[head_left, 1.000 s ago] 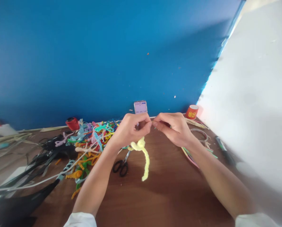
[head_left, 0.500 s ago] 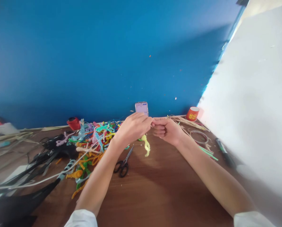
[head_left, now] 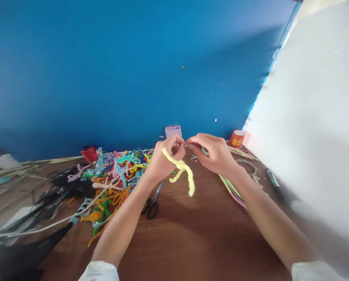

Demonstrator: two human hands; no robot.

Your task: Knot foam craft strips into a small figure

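Fingers curled, my left hand (head_left: pixel 166 159) holds a pale yellow fuzzy stem (head_left: pixel 188 177), whose branching ends hang out below the palm. My right hand (head_left: pixel 217 153) is pinched close to the left fingertips, on something too small to make out. Between the two hands only a tiny orange-brown bit shows. Beneath the right wrist, several pink and green strips (head_left: pixel 233 190) stick out; whether that hand touches them is hidden. Black-handled scissors (head_left: pixel 153 208) lie on the brown table (head_left: pixel 186 242), by my left forearm.
A phone (head_left: pixel 173 130) leans at the blue wall behind the hands. Colourful fuzzy stems (head_left: pixel 116 171) are heaped on the left, beside a red spool (head_left: pixel 89 153) and black tangled items. A red cup (head_left: pixel 236 139) and a dark marker (head_left: pixel 276 185) are on the right.
The pale yellow stem has come up and spread out below my left hand. My right hand has turned palm down. Pink and green strips now show beneath the right wrist.
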